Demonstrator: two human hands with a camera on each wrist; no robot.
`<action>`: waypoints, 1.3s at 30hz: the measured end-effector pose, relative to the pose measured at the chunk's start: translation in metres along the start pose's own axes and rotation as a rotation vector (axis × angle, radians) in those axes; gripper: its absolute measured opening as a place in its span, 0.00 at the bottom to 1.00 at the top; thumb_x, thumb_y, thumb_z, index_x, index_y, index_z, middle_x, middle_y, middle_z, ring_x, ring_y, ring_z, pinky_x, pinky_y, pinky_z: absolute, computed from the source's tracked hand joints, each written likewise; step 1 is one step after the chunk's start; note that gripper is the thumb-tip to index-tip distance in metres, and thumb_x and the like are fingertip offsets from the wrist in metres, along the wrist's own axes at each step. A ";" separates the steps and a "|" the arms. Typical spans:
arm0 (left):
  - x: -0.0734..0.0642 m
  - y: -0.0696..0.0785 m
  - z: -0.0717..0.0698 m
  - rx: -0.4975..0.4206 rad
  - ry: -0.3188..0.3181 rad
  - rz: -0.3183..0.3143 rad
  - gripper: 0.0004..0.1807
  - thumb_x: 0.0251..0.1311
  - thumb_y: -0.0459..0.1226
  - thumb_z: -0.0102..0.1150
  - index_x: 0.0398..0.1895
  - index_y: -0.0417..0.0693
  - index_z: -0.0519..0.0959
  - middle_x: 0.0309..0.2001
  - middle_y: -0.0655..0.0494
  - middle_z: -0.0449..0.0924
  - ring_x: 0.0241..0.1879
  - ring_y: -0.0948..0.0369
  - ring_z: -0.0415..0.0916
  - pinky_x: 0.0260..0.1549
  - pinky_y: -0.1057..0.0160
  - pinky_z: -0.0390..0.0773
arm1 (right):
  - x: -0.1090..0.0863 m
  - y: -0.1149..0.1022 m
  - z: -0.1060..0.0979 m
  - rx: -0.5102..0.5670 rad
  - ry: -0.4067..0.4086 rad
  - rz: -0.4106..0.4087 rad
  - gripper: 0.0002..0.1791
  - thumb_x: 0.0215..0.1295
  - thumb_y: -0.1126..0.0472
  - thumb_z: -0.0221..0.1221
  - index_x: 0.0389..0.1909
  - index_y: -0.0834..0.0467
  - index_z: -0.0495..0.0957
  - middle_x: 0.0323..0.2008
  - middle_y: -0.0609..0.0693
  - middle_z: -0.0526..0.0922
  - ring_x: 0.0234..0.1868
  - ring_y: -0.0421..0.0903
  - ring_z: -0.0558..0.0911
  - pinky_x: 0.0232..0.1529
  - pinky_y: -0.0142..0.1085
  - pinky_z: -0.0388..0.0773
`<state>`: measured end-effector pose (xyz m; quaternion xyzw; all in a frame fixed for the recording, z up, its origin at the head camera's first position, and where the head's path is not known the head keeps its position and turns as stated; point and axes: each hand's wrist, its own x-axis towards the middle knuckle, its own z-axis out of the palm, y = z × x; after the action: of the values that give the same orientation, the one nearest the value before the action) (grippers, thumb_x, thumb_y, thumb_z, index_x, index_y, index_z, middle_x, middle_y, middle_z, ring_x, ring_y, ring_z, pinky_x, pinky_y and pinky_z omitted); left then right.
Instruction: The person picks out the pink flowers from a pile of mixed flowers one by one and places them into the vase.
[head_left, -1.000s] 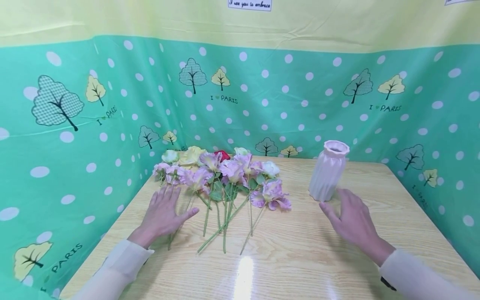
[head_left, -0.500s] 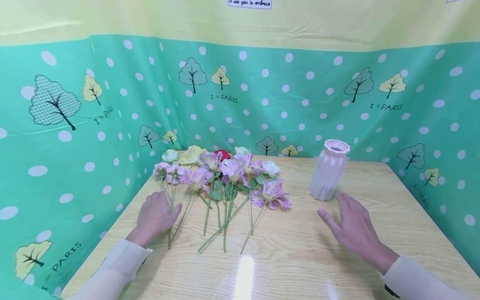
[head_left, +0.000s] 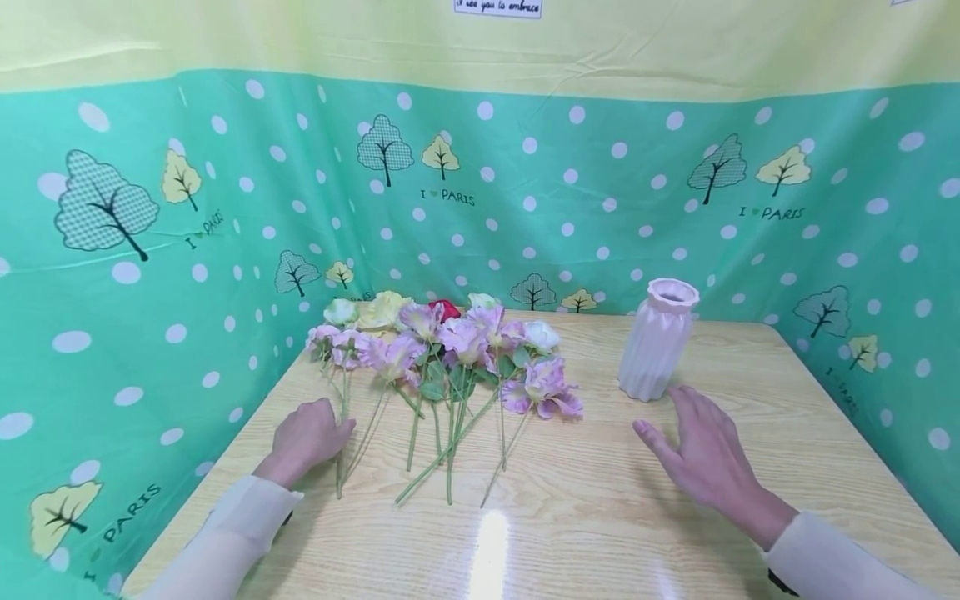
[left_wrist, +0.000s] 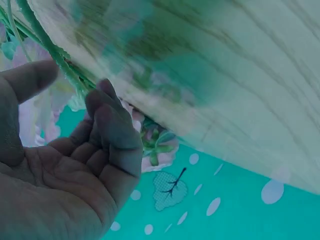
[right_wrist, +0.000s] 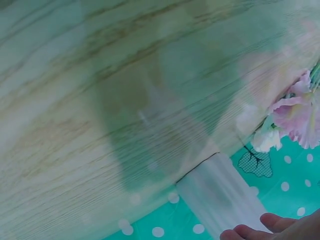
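Several artificial flowers, mostly light purple with some white, yellow and red, lie on the table in a spread bunch with green stems toward me. My left hand is low beside the leftmost flower stem. In the left wrist view, its fingers bend toward the stems, the thumb apart from the fingertips, with the stem in the gap between them. A pale pink fluted vase stands upright at the right. Just in front of it hovers my right hand, fingers loosely extended, holding nothing.
The wooden table has a printed cloth hanging behind it and at both sides. The flowers' stems overlap and cross in the middle of the bunch.
My left hand has drawn back toward me from the flower heads, and its spread fingers have bent in beside the leftmost stem. The right hand has shifted slightly; flowers and vase stay put.
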<state>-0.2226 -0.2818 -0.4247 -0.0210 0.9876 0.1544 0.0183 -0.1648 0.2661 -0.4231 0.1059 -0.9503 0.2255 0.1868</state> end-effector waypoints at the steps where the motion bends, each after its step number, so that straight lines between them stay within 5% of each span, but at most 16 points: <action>1: 0.000 0.000 0.000 -0.006 -0.006 0.000 0.21 0.68 0.45 0.59 0.20 0.44 0.69 0.17 0.53 0.66 0.17 0.58 0.66 0.15 0.62 0.65 | 0.000 0.000 0.000 0.002 0.001 -0.002 0.43 0.75 0.41 0.56 0.74 0.71 0.59 0.69 0.76 0.64 0.68 0.77 0.63 0.62 0.76 0.55; 7: 0.002 -0.003 0.000 -0.045 -0.027 0.025 0.26 0.68 0.37 0.56 0.10 0.52 0.63 0.11 0.61 0.56 0.12 0.63 0.58 0.13 0.66 0.62 | 0.000 -0.001 0.002 -0.007 0.010 -0.011 0.41 0.75 0.42 0.56 0.72 0.71 0.61 0.67 0.75 0.67 0.67 0.77 0.65 0.61 0.75 0.57; 13: 0.004 -0.005 0.001 -0.062 -0.019 0.016 0.26 0.67 0.34 0.57 0.10 0.51 0.63 0.11 0.61 0.58 0.13 0.63 0.61 0.14 0.66 0.64 | -0.001 -0.002 0.002 0.004 -0.006 0.003 0.43 0.75 0.41 0.55 0.74 0.70 0.59 0.69 0.75 0.64 0.68 0.77 0.63 0.62 0.75 0.55; 26: -0.002 -0.001 -0.005 -0.139 0.130 -0.016 0.25 0.71 0.34 0.54 0.11 0.49 0.65 0.11 0.58 0.64 0.12 0.61 0.64 0.15 0.63 0.67 | -0.008 0.000 0.009 0.000 -0.080 0.025 0.44 0.76 0.39 0.53 0.74 0.72 0.58 0.71 0.76 0.62 0.70 0.77 0.61 0.64 0.75 0.53; 39: -0.005 0.016 -0.012 -0.176 0.348 0.075 0.11 0.71 0.34 0.57 0.37 0.31 0.82 0.28 0.44 0.84 0.22 0.55 0.77 0.25 0.53 0.80 | -0.011 -0.005 0.012 -0.009 -0.083 0.006 0.41 0.75 0.39 0.55 0.69 0.71 0.65 0.68 0.75 0.66 0.68 0.76 0.64 0.62 0.74 0.56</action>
<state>-0.2190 -0.2700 -0.4083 -0.0120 0.9587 0.2347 -0.1604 -0.1572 0.2577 -0.4354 0.1114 -0.9585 0.2173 0.1470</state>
